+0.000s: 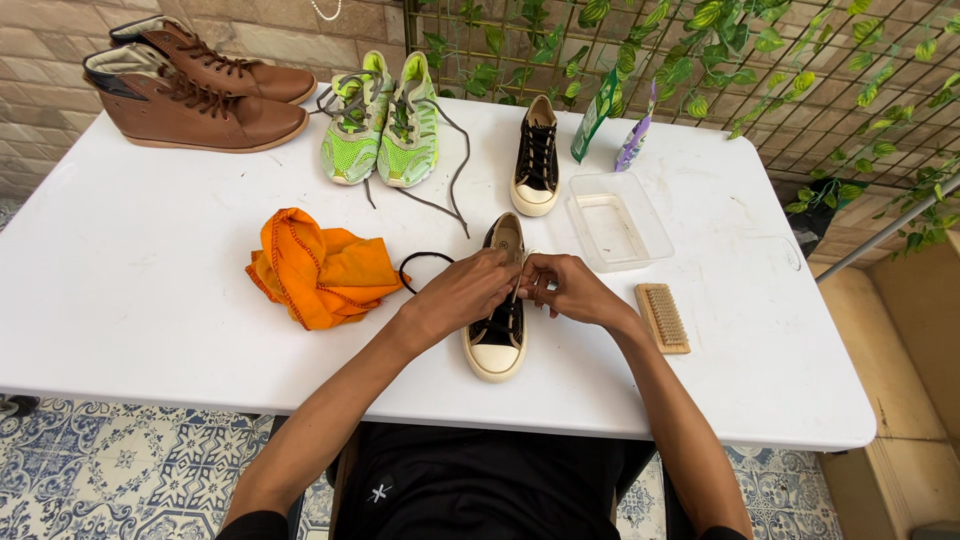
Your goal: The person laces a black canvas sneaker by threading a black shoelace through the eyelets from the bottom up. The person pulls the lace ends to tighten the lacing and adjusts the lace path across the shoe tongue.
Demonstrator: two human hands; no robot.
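2 hands (515, 288) grip mid-table sneaker (497, 345)

- The black canvas sneaker (499, 330) has a cream rubber toe cap and sole. It stands upright on the white surface (130, 290), near its front edge, with the toe pointing toward the person and the heel away.
- Its black lace (420, 262) is partly out, looping on the surface to the shoe's left.
- Both hands cover the shoe's middle, hiding the eyelets.
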